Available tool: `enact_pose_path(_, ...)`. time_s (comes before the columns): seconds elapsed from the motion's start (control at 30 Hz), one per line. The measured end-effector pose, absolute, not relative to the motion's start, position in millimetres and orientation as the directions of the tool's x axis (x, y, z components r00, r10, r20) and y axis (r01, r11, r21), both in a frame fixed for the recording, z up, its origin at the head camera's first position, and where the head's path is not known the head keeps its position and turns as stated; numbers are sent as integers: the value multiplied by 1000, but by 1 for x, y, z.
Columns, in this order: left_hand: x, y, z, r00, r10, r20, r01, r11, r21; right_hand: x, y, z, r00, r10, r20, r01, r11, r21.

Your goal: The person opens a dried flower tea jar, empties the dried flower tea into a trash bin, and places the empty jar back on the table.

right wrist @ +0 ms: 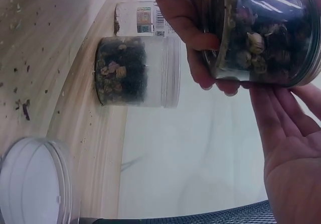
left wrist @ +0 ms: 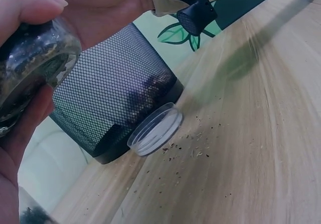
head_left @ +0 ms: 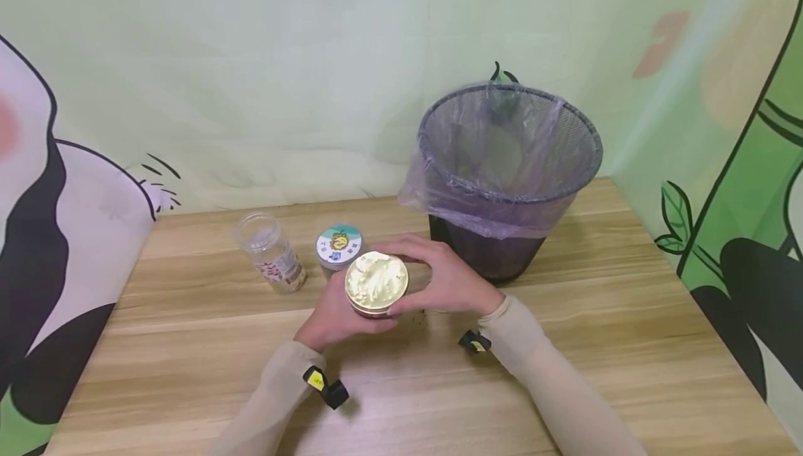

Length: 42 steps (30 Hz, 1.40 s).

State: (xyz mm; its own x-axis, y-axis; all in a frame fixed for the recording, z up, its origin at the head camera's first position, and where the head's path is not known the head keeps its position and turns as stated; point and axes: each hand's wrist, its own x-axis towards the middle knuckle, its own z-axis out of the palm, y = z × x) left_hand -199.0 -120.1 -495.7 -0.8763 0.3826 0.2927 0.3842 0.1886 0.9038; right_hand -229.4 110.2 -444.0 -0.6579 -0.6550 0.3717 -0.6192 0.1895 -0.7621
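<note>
A clear jar (right wrist: 271,38) of dark dried bits and small pale dried buds is held over the table, its top covered by shiny gold foil (head_left: 376,282). My left hand (head_left: 339,316) grips the jar around its side. At the rim, my right hand (head_left: 452,278) spans the top, thumb on the near edge and fingers on the far one, with a gap under the palm. Below lies a clear round lid (left wrist: 155,128) with a white inside, close to the bin's base. Dark crumbs (left wrist: 195,151) are scattered beside it.
Behind the hands stands a second jar (right wrist: 123,73), with a printed cartoon lid (head_left: 339,243). To its left is a clear plastic jar (head_left: 270,254) with a label. A black mesh bin (head_left: 483,254) with a translucent liner (head_left: 433,194) occupies the back right, against the printed cloth backdrop (head_left: 282,107).
</note>
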Motion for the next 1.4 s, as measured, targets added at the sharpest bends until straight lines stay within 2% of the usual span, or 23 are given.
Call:
enact_pose_path(0.2, -198, -121, -495, -888, 364, 280, 366, 194, 910, -229, 111, -446, -655, -666, 356, -590, 156, -792)
enact_pose_path(0.3, -199, -121, -495, -887, 367, 281, 371, 202, 906, -225, 108, -446, -666, -664, 339, -606, 217, -765)
enact_pose_path(0.5, -201, -123, -499, -880, 364, 306, 398, 212, 893, -215, 98, -443, -734, -617, 284, -596, 385, -705)
enact_pose_path(0.67, -200, -122, -500, -886, 361, 292, 386, 225, 895, -214, 95, -443, -745, -593, 305, -607, 413, -679)
enact_pose_path(0.8, -199, -121, -498, -888, 364, 280, 370, 206, 906, -217, 97, -444, -720, -601, 346, -637, 375, -674)
enact_pose_path(1.1, -200, -121, -498, -884, 371, 283, 363, 167, 917, -225, 109, -446, -713, -624, 319, -550, 216, -807)
enact_pose_path(1.4, -199, -121, -500, -880, 372, 296, 378, 169, 910, -228, 115, -447, -697, -651, 300, -521, 173, -836)
